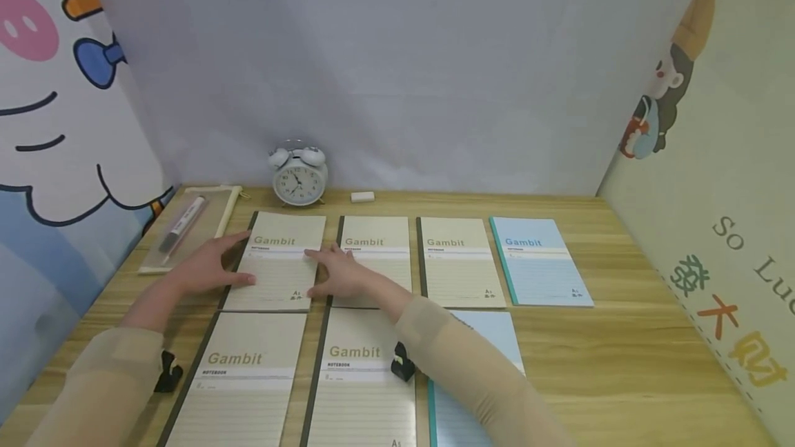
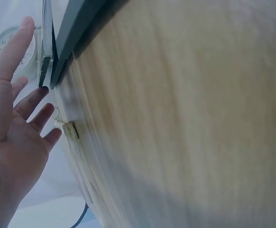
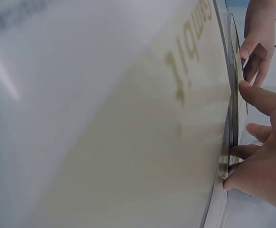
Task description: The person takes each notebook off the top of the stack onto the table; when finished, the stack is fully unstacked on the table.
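Note:
Several "Gambit" notebooks lie in two rows on the wooden desk (image 1: 621,364). The far-left beige notebook (image 1: 279,264) of the back row sits between my hands. My left hand (image 1: 214,264) touches its dark spine edge with straight fingers, which also show as the left hand (image 2: 14,109) in the left wrist view. My right hand (image 1: 335,274) lies flat against its right edge, over the neighbouring beige notebook (image 1: 375,247). In the right wrist view the right hand's fingertips (image 3: 240,152) meet the notebook edge (image 3: 225,118). Neither hand grips anything.
Further right in the back row lie a beige notebook (image 1: 459,261) and a blue notebook (image 1: 537,261). The front row has two beige ones (image 1: 239,378) (image 1: 363,385) and a blue one (image 1: 478,336) under my right sleeve. An alarm clock (image 1: 299,178), eraser (image 1: 363,196) and clear pencil case (image 1: 186,226) sit at the back.

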Tool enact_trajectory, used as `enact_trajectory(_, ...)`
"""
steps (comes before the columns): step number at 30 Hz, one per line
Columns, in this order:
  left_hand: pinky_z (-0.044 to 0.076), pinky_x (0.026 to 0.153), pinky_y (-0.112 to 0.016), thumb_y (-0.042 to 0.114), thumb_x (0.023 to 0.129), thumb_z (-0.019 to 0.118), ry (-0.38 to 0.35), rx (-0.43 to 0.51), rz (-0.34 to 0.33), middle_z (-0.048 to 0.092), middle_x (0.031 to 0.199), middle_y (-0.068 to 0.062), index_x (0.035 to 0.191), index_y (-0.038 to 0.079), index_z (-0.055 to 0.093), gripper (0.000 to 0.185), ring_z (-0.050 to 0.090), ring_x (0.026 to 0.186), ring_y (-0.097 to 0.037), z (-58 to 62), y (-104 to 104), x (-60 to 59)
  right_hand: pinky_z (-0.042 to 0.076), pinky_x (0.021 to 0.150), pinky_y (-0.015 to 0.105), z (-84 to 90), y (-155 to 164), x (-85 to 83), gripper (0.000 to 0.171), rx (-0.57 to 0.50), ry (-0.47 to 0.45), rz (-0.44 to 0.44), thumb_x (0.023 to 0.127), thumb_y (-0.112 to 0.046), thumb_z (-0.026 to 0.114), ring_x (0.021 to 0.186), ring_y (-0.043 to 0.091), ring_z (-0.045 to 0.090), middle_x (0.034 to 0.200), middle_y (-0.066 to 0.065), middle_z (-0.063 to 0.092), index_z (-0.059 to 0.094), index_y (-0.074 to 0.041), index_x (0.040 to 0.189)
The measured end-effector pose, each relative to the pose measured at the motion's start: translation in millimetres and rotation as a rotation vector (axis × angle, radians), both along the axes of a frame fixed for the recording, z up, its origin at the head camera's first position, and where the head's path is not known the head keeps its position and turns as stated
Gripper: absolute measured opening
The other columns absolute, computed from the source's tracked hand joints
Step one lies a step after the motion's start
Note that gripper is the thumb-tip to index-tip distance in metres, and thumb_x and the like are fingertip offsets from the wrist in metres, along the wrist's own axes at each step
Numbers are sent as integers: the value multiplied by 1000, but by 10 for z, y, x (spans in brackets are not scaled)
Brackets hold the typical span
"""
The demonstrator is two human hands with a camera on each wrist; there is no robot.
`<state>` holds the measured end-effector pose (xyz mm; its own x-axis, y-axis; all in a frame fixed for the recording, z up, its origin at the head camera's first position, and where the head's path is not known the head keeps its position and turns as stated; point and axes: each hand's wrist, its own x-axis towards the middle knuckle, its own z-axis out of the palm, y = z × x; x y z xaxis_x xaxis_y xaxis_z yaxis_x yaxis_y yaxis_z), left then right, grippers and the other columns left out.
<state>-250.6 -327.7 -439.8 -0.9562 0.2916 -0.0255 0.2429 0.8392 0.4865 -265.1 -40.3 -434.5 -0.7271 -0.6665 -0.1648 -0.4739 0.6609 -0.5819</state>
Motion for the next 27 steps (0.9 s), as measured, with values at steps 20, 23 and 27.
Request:
enact_trajectory(20, 51, 81, -43, 7, 89, 62, -30, 202, 62, 38, 141, -26, 150, 10, 24, 72, 56, 107, -41, 187, 64, 34, 20, 115, 33, 8, 92, -48, 74, -158, -173, -80, 87, -31, 68, 143, 18, 22, 155, 3, 26, 29, -24, 149)
enact_trajectory(23, 51, 73, -31, 7, 89, 62, -31, 258, 69, 42, 138, -22, 149, 9, 27, 69, 56, 100, -29, 219, 84, 31, 21, 115, 34, 3, 94, -57, 73, -177, -173, -96, 88, -29, 67, 142, 19, 23, 154, 3, 27, 29, -24, 149)
enact_trajectory(27, 51, 70, -26, 12, 91, 63, -28, 275, 76, 46, 134, -22, 148, 10, 30, 66, 56, 101, -28, 275, 116, 31, 22, 114, 36, 25, 114, -58, 71, -214, -180, -108, 89, -27, 66, 142, 19, 23, 154, 2, 28, 29, -23, 149)
